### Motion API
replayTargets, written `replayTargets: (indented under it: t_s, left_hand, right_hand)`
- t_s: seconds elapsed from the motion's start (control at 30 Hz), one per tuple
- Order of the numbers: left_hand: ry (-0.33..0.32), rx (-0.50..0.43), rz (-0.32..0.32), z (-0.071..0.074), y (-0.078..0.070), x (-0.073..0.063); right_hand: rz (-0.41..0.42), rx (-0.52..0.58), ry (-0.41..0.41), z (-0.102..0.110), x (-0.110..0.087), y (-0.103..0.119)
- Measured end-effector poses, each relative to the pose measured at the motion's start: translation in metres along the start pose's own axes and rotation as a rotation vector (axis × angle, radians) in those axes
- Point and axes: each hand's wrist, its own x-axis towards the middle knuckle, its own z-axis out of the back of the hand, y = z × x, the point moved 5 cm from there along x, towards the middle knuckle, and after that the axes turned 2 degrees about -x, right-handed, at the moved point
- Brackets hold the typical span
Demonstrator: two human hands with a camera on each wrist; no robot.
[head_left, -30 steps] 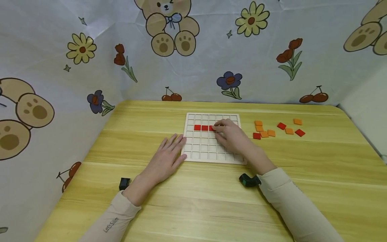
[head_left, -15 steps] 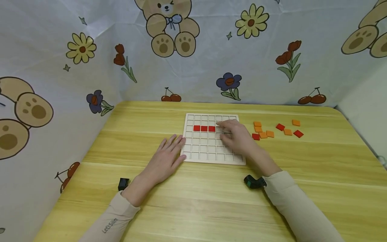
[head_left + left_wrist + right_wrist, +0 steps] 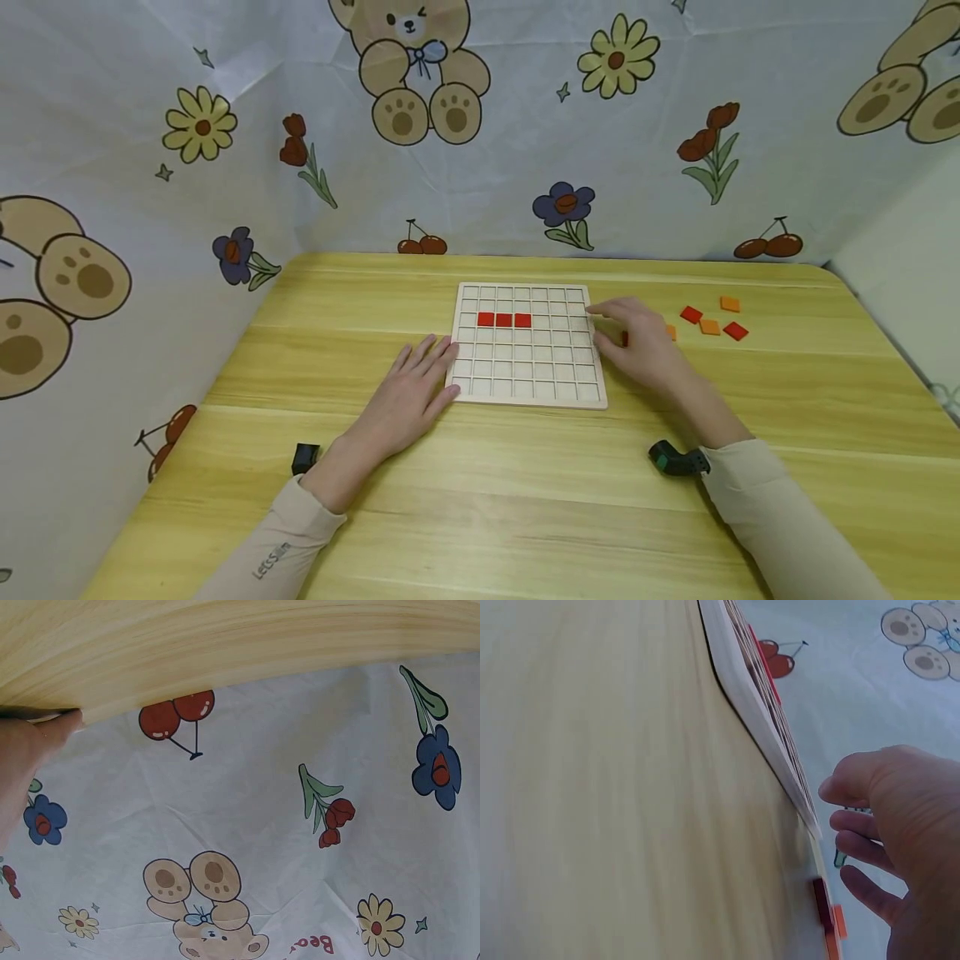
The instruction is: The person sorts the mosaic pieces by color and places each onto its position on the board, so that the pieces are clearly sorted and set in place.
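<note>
A pale wooden grid board lies on the table, with three red square tiles side by side in one row of its cells. My left hand rests flat on the table, its fingertips and thumb at the board's left edge. Past the board's right edge, my right hand hovers with relaxed, slightly bent fingers and nothing between them. It partly covers a group of loose tiles, of which an orange tile shows beside it. In the right wrist view the fingers are apart and hold nothing.
Farther right lie two red tiles, one at the far end, and two orange tiles, one at the back. A patterned cloth hangs behind the wooden table. Black wrist devices sit at both wrists.
My right hand has let go of the third red tile, now in the row, and moved right off the board toward the loose tiles. The left hand has stayed in place.
</note>
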Motion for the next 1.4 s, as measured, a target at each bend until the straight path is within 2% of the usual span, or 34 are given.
replayTargets:
  t_s: [0.2,0.4,0.6,1.4]
  left_hand:
    - [-0.002,-0.006,-0.001,-0.001,0.0,0.0]
    - [-0.009,-0.001,-0.004,-0.001,0.0,0.0]
    - [-0.01,0.005,-0.003,-0.002,0.003,-0.001]
    - [-0.01,0.003,-0.005,-0.002,0.002,0.0]
  right_hand:
    - [-0.031,-0.031,0.016,0.014,-0.014,-0.019]
    - [-0.012,-0.049,0.029,0.018,-0.02,-0.029]
    - [0.01,-0.058,0.034,0.019,-0.019,-0.03]
    - [0.008,-0.058,0.012,0.021,-0.019,-0.031]
